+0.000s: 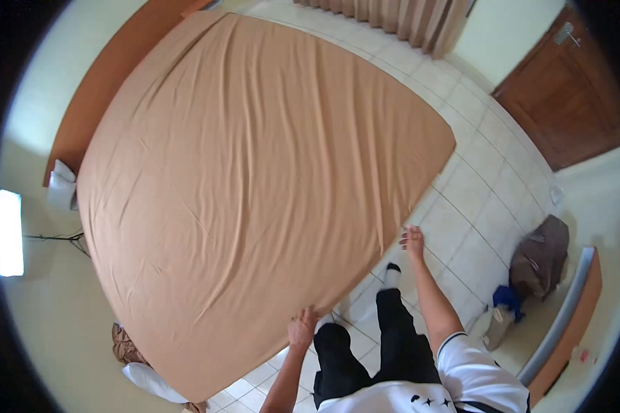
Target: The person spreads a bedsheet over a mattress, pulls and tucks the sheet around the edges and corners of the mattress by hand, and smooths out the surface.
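Observation:
A tan fitted sheet [255, 172] covers a large mattress, with long wrinkles running across it toward the near edge. At that near edge, my left hand [302, 328] has its fingers closed on the sheet's border. Farther along the same side, my right hand [412, 241] is held over the floor, just off the sheet's edge. Its fingers are loosely bent and a little apart, with nothing visible in them. The mattress underneath is hidden by the sheet.
A wooden headboard [93, 103] borders the bed's left side. White tiles [472, 182] lie along the right, up to a brown door [572, 89]. A dark cloth heap [541, 258] is at right. A white pillow [151, 383] and brown fabric [126, 346] sit by the lower-left corner.

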Available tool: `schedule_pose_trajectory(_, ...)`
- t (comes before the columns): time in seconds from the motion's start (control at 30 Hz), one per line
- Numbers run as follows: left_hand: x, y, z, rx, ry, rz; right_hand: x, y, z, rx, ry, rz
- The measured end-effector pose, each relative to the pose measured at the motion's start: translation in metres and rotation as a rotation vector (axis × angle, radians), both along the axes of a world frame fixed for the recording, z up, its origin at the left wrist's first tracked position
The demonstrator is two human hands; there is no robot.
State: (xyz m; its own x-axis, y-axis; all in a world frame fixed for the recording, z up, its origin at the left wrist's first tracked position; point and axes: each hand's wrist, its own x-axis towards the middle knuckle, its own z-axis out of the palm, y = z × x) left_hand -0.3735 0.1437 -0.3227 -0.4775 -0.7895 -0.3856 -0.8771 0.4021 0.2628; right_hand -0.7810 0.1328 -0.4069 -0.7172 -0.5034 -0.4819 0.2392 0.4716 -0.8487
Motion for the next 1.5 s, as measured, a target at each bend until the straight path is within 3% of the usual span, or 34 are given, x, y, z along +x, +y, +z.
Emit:
schedule_pose_trajectory(0.03, -0.027, -0.005, 0.002, -0.014, 0.004, -0.004, -0.022, -0.013, 0.003, 0.032, -0.007, -0.184)
schedule_pose_trajectory(0.17, -0.135, -0.029, -0.006, -0.011, -0.015, -0.089, -0.103, -0.062, 0.004, -0.024, -0.066, -0.258)
schedule_pose_trajectory(0.23, -0.174, -0.034, -0.018, -0.116, 0.090, -0.095, -0.143, -0.065, -0.022, 0.054, 0.200, 0.098)
schedule_pose_trajectory(0.27, -0.192, -0.040, -0.012, -0.074, -0.035, -0.127, -0.160, -0.059, -0.041, 0.106, 0.422, 0.268)
schedule_pose_trajectory(0.3, -0.196, -0.040, -0.015, -0.073, -0.039, -0.122, -0.163, -0.051, -0.033, 0.105, 0.418, 0.274)
schedule_pose_trajectory(0.37, -0.200, -0.042, -0.027, -0.071, -0.058, -0.040, -0.168, -0.030, -0.007, 0.054, 0.792, 0.385)
schedule_pose_trajectory(0.4, -0.202, -0.044, -0.024, -0.021, -0.079, -0.045, -0.171, -0.021, -0.003, 0.051, 0.794, 0.386)
schedule_pose_trajectory(0.47, -0.206, -0.044, -0.016, -0.037, -0.076, -0.046, -0.180, -0.007, 0.000, 0.093, 0.285, 0.381)
schedule_pose_trajectory(0.5, -0.208, -0.043, -0.014, -0.051, -0.073, -0.051, -0.185, -0.010, 0.007, 0.090, 0.283, 0.379)
schedule_pose_trajectory(0.57, -0.209, -0.043, -0.014, -0.029, -0.111, -0.064, -0.195, -0.022, 0.021, 0.063, -0.009, 0.391)
schedule_pose_trajectory(0.63, -0.217, -0.047, -0.019, -0.008, -0.141, -0.071, -0.219, -0.034, 0.002, 0.036, -0.013, 0.300)
schedule_pose_trajectory(0.7, -0.231, -0.049, -0.023, -0.091, 0.066, -0.123, -0.247, -0.046, -0.009, 0.015, -0.016, 0.222)
schedule_pose_trajectory(0.77, -0.270, -0.063, -0.001, 0.016, 0.006, -0.095, -0.273, -0.066, 0.005, 0.019, -0.051, -0.088)
schedule_pose_trajectory(0.9, -0.352, -0.096, 0.003, -0.090, 0.229, -0.159, -0.327, -0.109, 0.016, 0.072, -0.057, -0.150)
schedule_pose_trajectory(1.03, -0.426, -0.136, -0.008, -0.151, 0.271, -0.198, -0.362, -0.154, 0.011, 0.265, -0.033, -0.077)
schedule_pose_trajectory(1.1, -0.448, -0.152, -0.015, -0.058, 0.061, -0.245, -0.389, -0.147, -0.043, 0.329, 0.627, 0.329)
schedule_pose_trajectory(1.23, -0.452, -0.150, -0.035, -0.048, 0.007, -0.397, -0.383, -0.140, 0.029, 0.305, 0.723, 0.432)
schedule_pose_trajectory(1.33, -0.449, -0.153, -0.037, -0.065, 0.132, -0.425, -0.401, -0.111, 0.033, 0.344, 0.585, 0.427)
schedule_pose_trajectory(1.4, -0.453, -0.154, -0.040, 0.066, 0.244, -0.410, -0.422, -0.103, 0.016, 0.459, 0.128, 0.470)
schedule_pose_trajectory(1.43, -0.458, -0.161, -0.039, 0.071, 0.245, -0.405, -0.425, -0.111, 0.014, 0.465, 0.127, 0.475)
schedule_pose_trajectory(1.5, -0.470, -0.172, -0.032, 0.360, 0.026, -0.395, -0.432, -0.132, 0.013, 0.348, -0.009, 0.098)
